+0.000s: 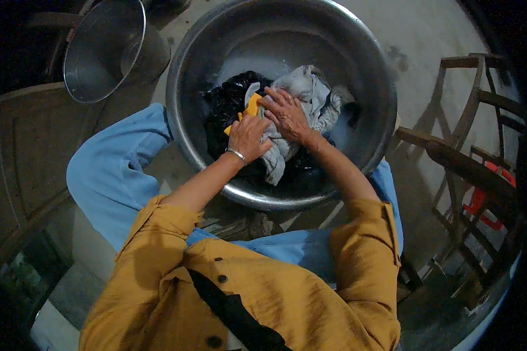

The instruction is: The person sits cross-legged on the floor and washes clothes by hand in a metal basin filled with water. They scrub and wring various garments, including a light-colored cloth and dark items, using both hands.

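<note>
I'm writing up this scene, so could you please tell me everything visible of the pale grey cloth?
The pale grey cloth looks soft and is crumpled into folds, perhaps more than one piece. It lies inside the metal basin beside shiny black material and a yellow piece. The right hand rests spread on it; the left hand touches it.

A light-grey cloth (304,88) lies rumpled beneath the right hand (288,119), one twisted fold trailing down just beside the left hand (250,137). A yellow-orange piece (252,106), partly covered, shows at the left hand's fingertips; glossy black fabric (227,104) lies crumpled beyond that hand.
</note>
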Available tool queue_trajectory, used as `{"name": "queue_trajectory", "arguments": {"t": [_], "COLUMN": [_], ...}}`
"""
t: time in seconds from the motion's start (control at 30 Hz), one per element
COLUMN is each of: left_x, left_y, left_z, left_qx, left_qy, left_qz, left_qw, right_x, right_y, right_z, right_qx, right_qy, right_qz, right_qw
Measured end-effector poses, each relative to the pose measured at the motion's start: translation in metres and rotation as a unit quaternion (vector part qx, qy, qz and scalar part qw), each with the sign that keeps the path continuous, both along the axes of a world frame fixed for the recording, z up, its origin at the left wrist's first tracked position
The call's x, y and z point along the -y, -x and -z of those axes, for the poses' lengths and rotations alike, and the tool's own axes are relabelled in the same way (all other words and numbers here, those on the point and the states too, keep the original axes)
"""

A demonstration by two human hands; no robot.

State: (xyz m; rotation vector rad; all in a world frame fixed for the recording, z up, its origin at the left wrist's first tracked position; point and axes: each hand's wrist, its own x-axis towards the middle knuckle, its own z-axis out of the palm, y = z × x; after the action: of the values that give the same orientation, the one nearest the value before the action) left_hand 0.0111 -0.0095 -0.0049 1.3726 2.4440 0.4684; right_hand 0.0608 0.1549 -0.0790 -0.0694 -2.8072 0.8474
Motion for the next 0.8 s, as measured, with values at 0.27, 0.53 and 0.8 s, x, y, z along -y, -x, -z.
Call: {"name": "queue_trajectory", "arguments": {"t": [0.27,0.53,0.8], "left_x": [0.007,0.014,0.009], "left_y": [0.001,0.005,0.002], "left_z": [0.022,0.037,0.045], "left_qx": [-0.054,-0.039,-0.057], "left_qy": [-0.021,-0.065,-0.075], "left_qz": [0.006,0.001,-0.011], "left_qw": [0.998,0.997,0.996], "right_x": [-0.044,-0.019,-0.076], "right_y": [0.035,-0.005,0.028], "right_z": [0.04,0.02,0.08], "right_qx": [0.093,0.018,0.062], "right_qy": [-0.044,-0.023,-0.165], "right_qz": [0.16,-0.024,0.174], "right_qw": [0.982,0.999,0.969]}}
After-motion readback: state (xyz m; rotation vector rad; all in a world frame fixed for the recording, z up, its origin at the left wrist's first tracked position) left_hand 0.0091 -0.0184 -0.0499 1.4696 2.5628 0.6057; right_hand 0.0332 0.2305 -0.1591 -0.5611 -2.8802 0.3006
